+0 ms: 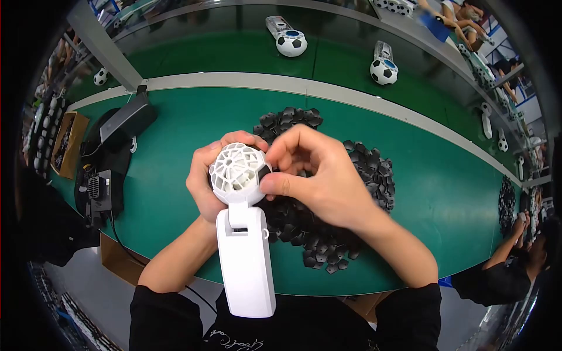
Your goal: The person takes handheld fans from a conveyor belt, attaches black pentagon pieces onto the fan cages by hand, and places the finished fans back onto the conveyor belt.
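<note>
My left hand is closed around the round head of a white handheld fan. Its openwork grille faces up, and the hinged handle hangs down toward my body. On the right side of the head sits a black pentagon piece. My right hand is at that side, its thumb on the piece and its fingers curled; some fingertips are hidden. Around and beneath my hands lies a pile of black pentagon pieces on the green table.
Football-shaped fans lie on the green conveyor belt beyond the table's pale edge rail. Black equipment with a cable and a cardboard box stand at left. A co-worker's arm shows at far right.
</note>
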Motion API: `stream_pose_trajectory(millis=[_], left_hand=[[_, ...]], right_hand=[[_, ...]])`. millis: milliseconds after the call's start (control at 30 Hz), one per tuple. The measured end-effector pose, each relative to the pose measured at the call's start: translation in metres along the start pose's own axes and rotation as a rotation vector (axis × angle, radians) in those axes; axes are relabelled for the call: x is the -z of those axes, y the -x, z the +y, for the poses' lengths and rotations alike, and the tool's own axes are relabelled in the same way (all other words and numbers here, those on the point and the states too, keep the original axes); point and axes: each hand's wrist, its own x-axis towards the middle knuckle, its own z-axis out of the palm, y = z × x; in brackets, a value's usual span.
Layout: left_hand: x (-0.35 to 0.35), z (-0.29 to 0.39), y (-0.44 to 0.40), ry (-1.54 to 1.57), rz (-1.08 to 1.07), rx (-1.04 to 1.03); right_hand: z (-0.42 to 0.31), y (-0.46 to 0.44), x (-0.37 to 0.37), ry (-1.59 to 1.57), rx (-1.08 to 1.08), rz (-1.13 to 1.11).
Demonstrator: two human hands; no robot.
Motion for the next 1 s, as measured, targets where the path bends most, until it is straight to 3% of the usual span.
stream_pose_trajectory(millis=[100, 167, 233, 333, 367, 433, 500, 567, 600, 700, 833, 967, 1000], left_hand=[[0.006, 0.002, 0.000, -0.125, -0.086, -0.039], [0.011, 0.003, -0.004, -0.234, -0.267, -0.063], [0.019, 0.012, -0.006, -0.259, -0.304, -0.076], [0.018, 0.020, -0.014, -0.319, -0.334, -0.141], [0.012, 0.024, -0.019, -0.388, -0.185, -0.197], [0.003, 0.033, -0.028, -0.526, 0.129, -0.336], [-0.001, 0.027, -0.035, -0.635, 0.183, -0.435], [-0.001, 0.021, -0.041, -0.839, 0.292, -0.605], [0.001, 0.023, -0.041, -0.824, 0.295, -0.616], [0.006, 0.031, -0.033, -0.890, 0.086, -0.568], [0.010, 0.034, -0.028, -0.920, -0.085, -0.473], [0.013, 0.030, -0.026, -0.866, -0.119, -0.372], [0.013, 0.030, -0.026, -0.872, -0.114, -0.383]], right_hand=[[-0.005, -0.009, 0.012, -0.153, -0.284, -0.178], [0.000, -0.011, 0.015, -0.158, -0.273, -0.222], [0.005, -0.014, 0.012, -0.186, -0.258, -0.344], [0.005, -0.003, -0.014, -0.248, -0.296, -0.142], [0.005, -0.001, -0.019, -0.292, -0.312, -0.048], [-0.006, -0.003, -0.010, -0.271, -0.356, -0.104], [-0.019, -0.009, 0.010, -0.242, -0.446, -0.237], [-0.017, -0.028, 0.041, -0.244, -0.451, 0.039], [-0.005, -0.046, 0.060, -0.190, -0.345, 0.155], [0.033, -0.092, 0.125, -0.263, -0.152, 0.473], [0.091, -0.119, 0.160, -0.351, -0.070, 0.649], [0.102, -0.137, 0.115, 0.018, -0.197, 0.796], [0.107, -0.150, 0.116, 0.348, -0.119, 0.726]])
